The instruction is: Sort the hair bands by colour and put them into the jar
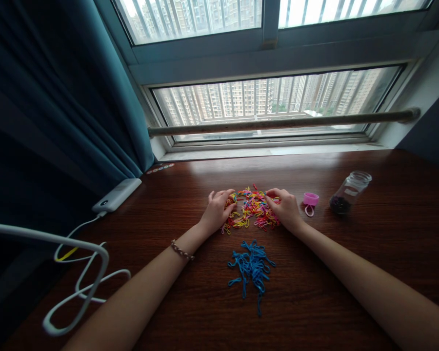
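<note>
The heap of small elastic bands [252, 209] in front of me is a loose tangle of thin loops in pink, red, yellow, orange and a little blue and green, spread flat on the dark wooden table [351, 253]. The loops are too many and too tangled for me to count. I can count two heaps in all: this mixed one and, nearer to me, a separate heap of blue bands [251, 267], all one colour, with a few strands trailing toward me. The mixed heap lies between my two hands. My left hand [216, 210] rests at its left edge, fingers curled down with the tips in among the bands. My right hand [285, 208] sits at its right edge, curled the same way, fingertips on the loops. Both hands are half closed, and I cannot tell whether either one has a band pinched. The blue heap lies apart from both hands, between my forearms. On my left wrist is one beaded bracelet [182, 251]. To the right of my right hand lies one pink lid [310, 199], and beyond it one glass jar [350, 192], tilted, with something dark inside. Far to the left are one white power bank [117, 195] and its white cable [80, 273].
</note>
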Available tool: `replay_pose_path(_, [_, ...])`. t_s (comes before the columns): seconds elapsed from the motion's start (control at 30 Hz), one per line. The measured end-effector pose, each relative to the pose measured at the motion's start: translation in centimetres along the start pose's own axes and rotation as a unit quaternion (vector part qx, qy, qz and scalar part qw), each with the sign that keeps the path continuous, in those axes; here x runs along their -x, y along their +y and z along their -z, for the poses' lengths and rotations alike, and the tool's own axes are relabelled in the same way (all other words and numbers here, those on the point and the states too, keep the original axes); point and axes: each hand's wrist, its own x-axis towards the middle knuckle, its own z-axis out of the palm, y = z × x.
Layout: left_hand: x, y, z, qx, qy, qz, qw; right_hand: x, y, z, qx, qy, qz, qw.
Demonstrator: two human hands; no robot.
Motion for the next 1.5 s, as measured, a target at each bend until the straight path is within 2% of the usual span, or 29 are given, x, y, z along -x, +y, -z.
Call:
replay_pose_path(0.23, [-0.1, -0.1, 0.2, -0.005, -0.009, -0.004, 1.000, 0.0, 0.0, 0.1, -0.001, 0.013, 0.028, 1.000])
replay_pose_path(0.53, [-0.3, -0.6, 0.5, 0.094, 0.057, 0.052, 0.993, 0.0, -0.3, 0.3, -0.015, 0.021, 0.016, 1.000])
replay_pose_path(0.7, [-0.3, -1.6, 0.0, 0.203, 0.073, 0.116, 0.969, 0.0, -0.2, 0.2, -0.016, 0.019, 0.005, 1.000])
replay_pose_path(0.83, [-0.6, -2.0, -0.3, 0.290, 0.076, 0.136, 0.944, 0.0, 0.0, 0.1, -0.039, 0.011, -0.012, 0.999])
replay_pose_path(1.2, [-0.9, -2.1, 0.0, 0.298, 0.102, 0.153, 0.937, -0.1, -0.2, 0.0, -0.104, 0.013, -0.014, 0.994])
replay_pose_path(1.5, [-0.9, -2.1, -0.3, 0.404, 0.098, 0.203, 0.886, 0.0, 0.1, -0.4, -0.155, 0.007, -0.035, 0.987])
